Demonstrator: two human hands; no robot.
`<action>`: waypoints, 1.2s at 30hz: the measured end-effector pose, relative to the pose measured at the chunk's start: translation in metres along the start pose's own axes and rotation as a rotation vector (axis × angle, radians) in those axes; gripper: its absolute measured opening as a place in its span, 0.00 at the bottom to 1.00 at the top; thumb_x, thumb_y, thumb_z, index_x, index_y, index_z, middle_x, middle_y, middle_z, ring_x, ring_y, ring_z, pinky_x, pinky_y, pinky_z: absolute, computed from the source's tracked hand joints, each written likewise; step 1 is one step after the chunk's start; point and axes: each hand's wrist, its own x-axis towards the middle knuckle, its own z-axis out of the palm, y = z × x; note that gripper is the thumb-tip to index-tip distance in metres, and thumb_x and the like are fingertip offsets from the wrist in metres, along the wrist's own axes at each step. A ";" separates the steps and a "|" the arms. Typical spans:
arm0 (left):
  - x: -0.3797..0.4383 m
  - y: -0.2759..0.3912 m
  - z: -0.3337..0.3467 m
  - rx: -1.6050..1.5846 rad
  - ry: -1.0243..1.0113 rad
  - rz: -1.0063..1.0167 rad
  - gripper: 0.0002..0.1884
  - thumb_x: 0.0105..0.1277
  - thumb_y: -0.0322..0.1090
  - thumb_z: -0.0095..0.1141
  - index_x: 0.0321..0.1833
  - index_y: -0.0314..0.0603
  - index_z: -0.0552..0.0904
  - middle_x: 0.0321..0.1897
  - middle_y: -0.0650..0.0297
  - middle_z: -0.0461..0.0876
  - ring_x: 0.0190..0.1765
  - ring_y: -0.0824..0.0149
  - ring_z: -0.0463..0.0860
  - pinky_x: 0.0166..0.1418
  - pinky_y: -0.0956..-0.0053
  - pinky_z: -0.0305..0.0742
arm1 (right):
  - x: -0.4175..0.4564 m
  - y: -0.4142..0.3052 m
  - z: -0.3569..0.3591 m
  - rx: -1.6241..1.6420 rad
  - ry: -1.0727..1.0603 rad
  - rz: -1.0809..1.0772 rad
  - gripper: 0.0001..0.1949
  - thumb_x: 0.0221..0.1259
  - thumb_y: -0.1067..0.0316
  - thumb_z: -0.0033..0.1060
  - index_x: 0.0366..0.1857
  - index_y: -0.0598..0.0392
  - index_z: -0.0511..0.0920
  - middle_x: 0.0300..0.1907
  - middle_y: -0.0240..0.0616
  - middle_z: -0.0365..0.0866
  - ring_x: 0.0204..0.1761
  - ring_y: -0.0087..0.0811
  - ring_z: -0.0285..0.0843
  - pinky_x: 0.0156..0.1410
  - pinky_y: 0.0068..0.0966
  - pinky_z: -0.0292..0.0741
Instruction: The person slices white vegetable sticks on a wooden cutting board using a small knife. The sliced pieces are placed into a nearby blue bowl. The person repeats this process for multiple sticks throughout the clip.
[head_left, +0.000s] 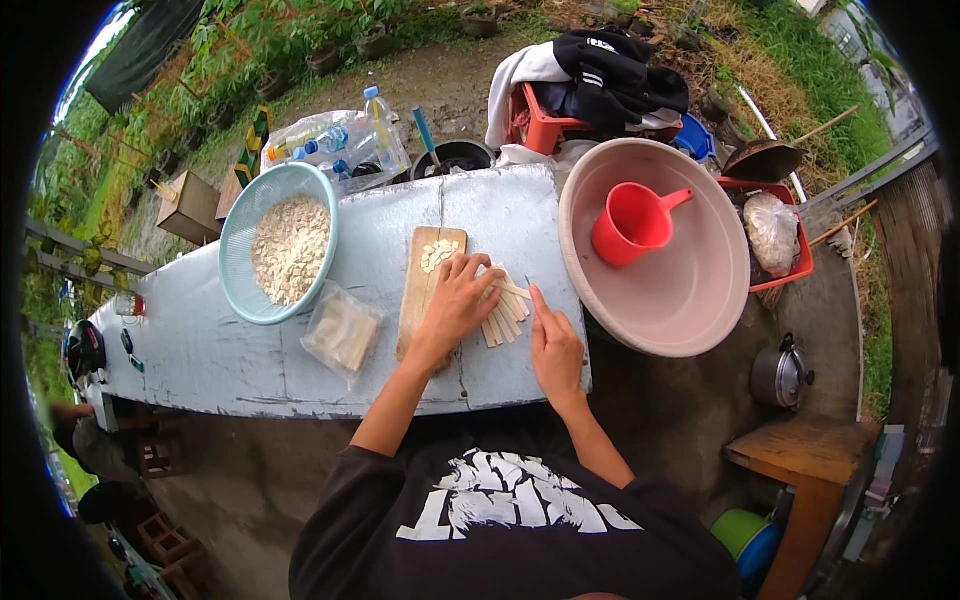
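Observation:
My left hand (459, 301) reaches over a wooden cutting board (417, 289), its curled fingers on pale flat strips (506, 319) that fan out on the metal-topped table. Small cut pieces (440, 255) of the same pale stuff lie at the board's far end. My right hand (557, 346) grips a knife (528, 282), of which only the narrow blade tip shows, beside the strips. The fist hides its handle. To the left of the board sits a clear plastic bag (343, 330) with more pale flat pieces inside.
A light-blue basket (227, 262) heaped with pale cut pieces (291, 251) stands at left. Close on the right is a big pinkish basin (675, 315) holding a red dipper (631, 225). Bottles (330, 140) lie beyond the table. A seated person (97, 442) is partly visible at far left.

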 end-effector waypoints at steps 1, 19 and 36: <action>-0.002 0.002 0.001 0.002 -0.026 -0.015 0.09 0.70 0.34 0.66 0.51 0.47 0.88 0.59 0.61 0.81 0.65 0.55 0.75 0.72 0.55 0.67 | 0.000 -0.001 0.000 0.000 -0.004 0.001 0.26 0.77 0.68 0.56 0.77 0.35 0.75 0.33 0.43 0.77 0.33 0.48 0.81 0.41 0.43 0.79; -0.096 -0.008 -0.043 0.143 0.377 -0.404 0.04 0.61 0.32 0.68 0.35 0.45 0.85 0.33 0.66 0.83 0.46 0.60 0.78 0.58 0.61 0.67 | -0.022 -0.036 0.009 0.156 -0.087 -0.170 0.24 0.79 0.71 0.54 0.76 0.38 0.76 0.29 0.46 0.75 0.31 0.45 0.75 0.43 0.39 0.75; -0.082 -0.025 -0.018 -0.023 0.485 -0.338 0.03 0.66 0.34 0.69 0.37 0.45 0.89 0.35 0.65 0.84 0.45 0.59 0.80 0.54 0.62 0.70 | 0.002 -0.066 0.047 -0.100 -0.221 -0.265 0.25 0.75 0.65 0.57 0.75 0.32 0.77 0.30 0.48 0.80 0.34 0.52 0.85 0.41 0.48 0.81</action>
